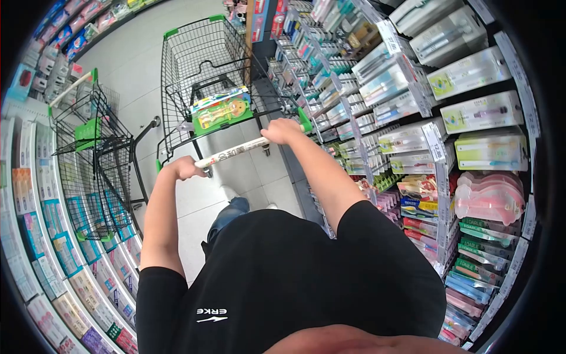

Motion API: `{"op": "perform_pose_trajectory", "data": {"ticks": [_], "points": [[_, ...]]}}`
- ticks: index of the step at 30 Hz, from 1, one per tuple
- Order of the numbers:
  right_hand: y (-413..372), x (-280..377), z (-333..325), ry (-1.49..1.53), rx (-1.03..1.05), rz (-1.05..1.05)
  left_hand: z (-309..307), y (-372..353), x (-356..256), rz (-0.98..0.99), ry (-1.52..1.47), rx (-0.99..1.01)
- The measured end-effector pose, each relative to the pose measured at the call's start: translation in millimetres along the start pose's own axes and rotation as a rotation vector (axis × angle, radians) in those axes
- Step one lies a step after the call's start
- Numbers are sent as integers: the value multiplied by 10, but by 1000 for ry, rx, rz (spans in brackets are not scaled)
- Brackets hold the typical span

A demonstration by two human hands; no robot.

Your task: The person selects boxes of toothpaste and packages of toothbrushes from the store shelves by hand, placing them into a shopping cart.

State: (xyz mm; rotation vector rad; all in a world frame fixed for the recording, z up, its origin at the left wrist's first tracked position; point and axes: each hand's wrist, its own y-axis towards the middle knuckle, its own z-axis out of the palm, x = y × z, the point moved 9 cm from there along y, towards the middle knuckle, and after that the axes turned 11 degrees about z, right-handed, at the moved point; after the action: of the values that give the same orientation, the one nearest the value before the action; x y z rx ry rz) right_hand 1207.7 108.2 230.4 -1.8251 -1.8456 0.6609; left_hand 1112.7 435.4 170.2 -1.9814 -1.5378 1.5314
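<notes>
Both of my hands are wrapped round the handle (233, 153) of a black wire shopping cart (206, 53) with green corners. My left hand (186, 169) grips the handle near its left end. Closer to the right end, beside the green cap, my right hand (282, 131) closes on the same bar. In the cart's child-seat area by the handle lies a colourful package (224, 112) in yellow and green. What is inside that package I cannot make out. The wire basket beyond it shows its grey floor side.
On the left a second wire cart (88, 171) stands against shelves of boxed goods (65, 253). To the right, close by, rise shelves of packaged toothbrushes (471, 74) with price tags (435, 141). A tiled floor (141, 59) runs ahead between the shelves.
</notes>
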Motion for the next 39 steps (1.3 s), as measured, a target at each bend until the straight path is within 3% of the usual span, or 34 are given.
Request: {"op": "perform_pose_trajectory", "data": {"ticks": [8,18,26,28,30,35,38,39], "points": [[239,98,-198,-1,-13,-2,-212,150,-4,72,-97,102],[407,225,-368,-28,-74,46,-469,262,74,135,1,99],[541,344,-535,23,-160,55,-845,197,80,89,84,-96],[601,366,-540,64,-197,53,-891,204,147,79,79,-98],[630,394,-610,97,-262,5,-1034,193,49,172,136,-233],[702,399,-684,196,-363,-3,-1200,205,-13,123,260,-204],[775,393,-721,331,-496,-103,-1285,243,52,100,289,-210],[691,426,-839,433,-644,-252,-1323,250,82,100,295,-240]]}}
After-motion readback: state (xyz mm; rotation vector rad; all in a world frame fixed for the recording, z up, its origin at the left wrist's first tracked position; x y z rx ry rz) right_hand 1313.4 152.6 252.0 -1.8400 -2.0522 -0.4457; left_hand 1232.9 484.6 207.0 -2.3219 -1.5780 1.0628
